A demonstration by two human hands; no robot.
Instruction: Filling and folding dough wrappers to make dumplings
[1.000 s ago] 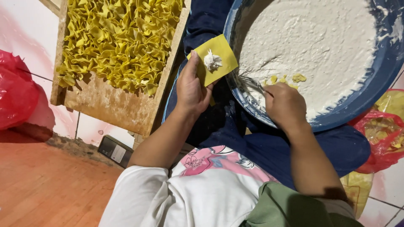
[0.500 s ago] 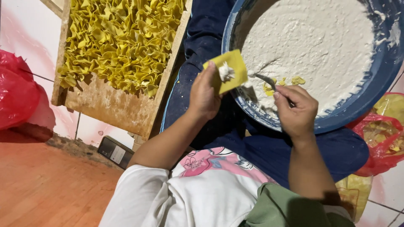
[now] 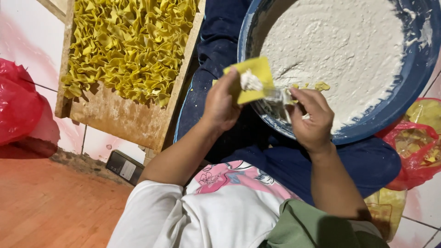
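Observation:
My left hand [image 3: 223,103] holds a square yellow dough wrapper [image 3: 251,79] with a dab of white filling [image 3: 250,81] on it. My right hand [image 3: 311,118] grips a metal fork [image 3: 275,95], blurred, its tip touching the wrapper's lower right edge. Both hands hover over the near rim of a big blue basin [image 3: 395,110] full of white filling paste [image 3: 340,50]. A few yellow dough scraps [image 3: 321,86] lie in the paste beside my right hand.
A wooden tray [image 3: 124,119] at upper left is piled with several folded yellow dumplings [image 3: 128,46]. Red plastic bags lie at far left [image 3: 18,101] and at right [image 3: 418,151]. A small dark box [image 3: 125,166] sits on the floor under the tray. My blue-trousered lap [image 3: 285,165] lies beneath the basin.
My right hand has come out of the basin with the fork and moved left up to the wrapper. My left hand shifted slightly right, and the filling now sits on the wrapper.

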